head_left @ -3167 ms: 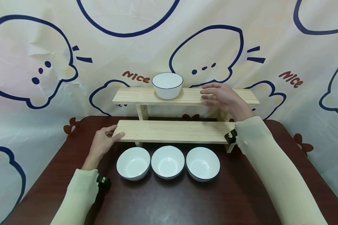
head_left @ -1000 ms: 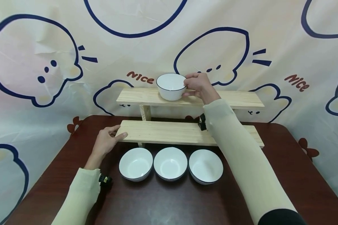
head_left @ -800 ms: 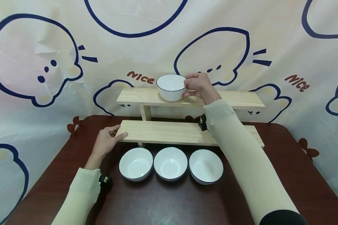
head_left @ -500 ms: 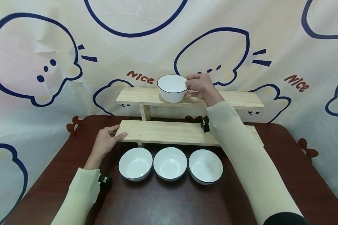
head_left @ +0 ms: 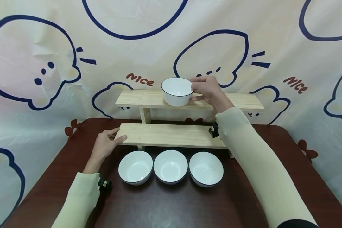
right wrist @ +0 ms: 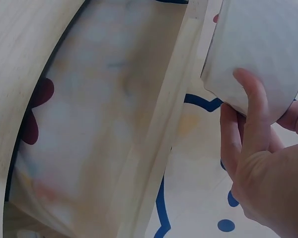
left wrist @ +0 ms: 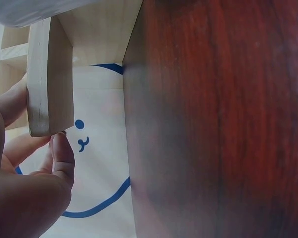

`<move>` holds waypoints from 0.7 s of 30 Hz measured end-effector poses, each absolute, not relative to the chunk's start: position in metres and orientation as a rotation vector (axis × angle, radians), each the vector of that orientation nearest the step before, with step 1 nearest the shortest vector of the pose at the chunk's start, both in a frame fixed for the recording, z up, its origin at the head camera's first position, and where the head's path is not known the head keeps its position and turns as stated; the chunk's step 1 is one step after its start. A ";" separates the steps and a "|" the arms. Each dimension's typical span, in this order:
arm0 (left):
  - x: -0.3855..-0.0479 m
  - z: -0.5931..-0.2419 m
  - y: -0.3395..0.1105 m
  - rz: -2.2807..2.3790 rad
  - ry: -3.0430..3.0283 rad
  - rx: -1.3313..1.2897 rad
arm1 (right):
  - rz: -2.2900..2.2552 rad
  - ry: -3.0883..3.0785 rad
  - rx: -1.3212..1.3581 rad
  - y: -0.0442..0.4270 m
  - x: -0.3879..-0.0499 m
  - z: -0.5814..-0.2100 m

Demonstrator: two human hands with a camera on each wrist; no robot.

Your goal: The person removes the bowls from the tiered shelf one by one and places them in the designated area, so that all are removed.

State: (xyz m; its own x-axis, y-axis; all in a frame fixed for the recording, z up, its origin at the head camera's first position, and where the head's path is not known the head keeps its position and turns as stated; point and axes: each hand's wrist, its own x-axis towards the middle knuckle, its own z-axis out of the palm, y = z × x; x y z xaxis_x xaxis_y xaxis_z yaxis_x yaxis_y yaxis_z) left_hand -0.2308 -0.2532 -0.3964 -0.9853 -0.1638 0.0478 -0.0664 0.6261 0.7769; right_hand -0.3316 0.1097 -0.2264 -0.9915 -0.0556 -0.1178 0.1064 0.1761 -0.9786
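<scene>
A white bowl with a dark rim (head_left: 177,91) sits on the upper board (head_left: 131,98) of a two-tier wooden shelf. My right hand (head_left: 209,91) grips it by its right side. In the right wrist view, fingers press against the wall of that bowl (right wrist: 260,44). At the left end of the lower board (head_left: 171,134), my left hand (head_left: 104,144) holds on, thumb along the front corner. The left wrist view has the board's end (left wrist: 49,84) between thumb and fingers. Three similar bowls stand in a row before the shelf: left (head_left: 135,167), middle (head_left: 170,167) and right (head_left: 206,168).
The dark reddish-brown table (head_left: 165,205) carries the shelf and the row of bowls. Close behind hangs a pale cloth (head_left: 125,57) with blue cartoon outlines. The right forearm (head_left: 262,161) crosses in front of the lower board's right end.
My right hand, earlier apart from the upper bowl with fingers extended, has come left and taken hold of it. The bowl has shifted slightly right and toward the front edge. The left hand keeps its place.
</scene>
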 end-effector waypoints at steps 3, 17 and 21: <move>-0.232 -0.397 -0.253 -1.302 -2.727 0.199 | -1.941 2.307 0.045 0.116 -0.329 -0.226; -0.230 -0.396 -0.254 -1.302 -2.727 0.197 | -1.934 2.327 -0.010 0.135 -0.320 -0.226; -0.231 -0.396 -0.254 -1.306 -2.723 0.197 | -1.901 2.352 -0.052 0.139 -0.316 -0.225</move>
